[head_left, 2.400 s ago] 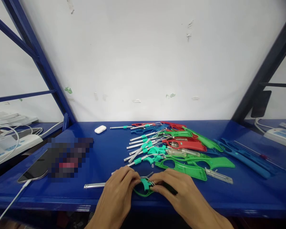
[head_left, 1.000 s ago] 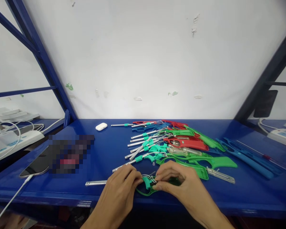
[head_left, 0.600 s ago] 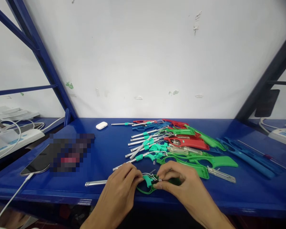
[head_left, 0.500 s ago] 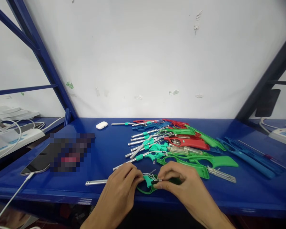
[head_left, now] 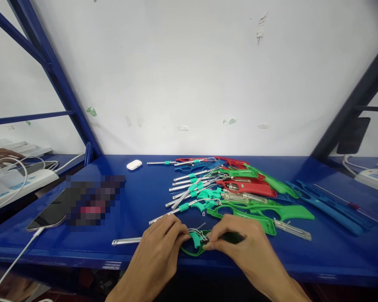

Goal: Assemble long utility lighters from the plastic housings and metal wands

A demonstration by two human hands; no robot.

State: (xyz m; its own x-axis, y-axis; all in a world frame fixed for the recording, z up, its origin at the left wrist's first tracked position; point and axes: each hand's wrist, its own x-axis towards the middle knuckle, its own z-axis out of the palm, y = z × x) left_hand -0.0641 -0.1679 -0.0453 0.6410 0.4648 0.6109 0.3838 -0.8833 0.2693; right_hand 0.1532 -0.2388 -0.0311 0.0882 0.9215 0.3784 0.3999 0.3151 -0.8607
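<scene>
At the table's front edge, a green lighter shell (head_left: 193, 253) lies between my hands, with a turquoise trigger (head_left: 195, 240) and thin white wires (head_left: 199, 231) in it. My left hand (head_left: 160, 247) is closed over the shell's left part, thumb and fingertips beside the trigger. A silver lighter tube (head_left: 126, 241) sticks out to the left from under that hand. My right hand (head_left: 239, 241) pinches at the shell's right side by the wire ends; a small part between thumb and forefinger is mostly hidden. Just behind lies another tube with a turquoise trigger (head_left: 200, 206).
Behind my hands lie several lighter tubes, red shells (head_left: 248, 187), green shells (head_left: 297, 212) and clear fuel tanks (head_left: 292, 229). Blue shells (head_left: 330, 209) are at right. A phone (head_left: 50, 214) with a cable and a white earbud case (head_left: 134, 165) are at left. Another person's hand (head_left: 3, 155) shows far left.
My right fingers have shifted slightly left and closed in on the wire ends, covering the small pale part seen before. Another person's hand has come into view at far left.
</scene>
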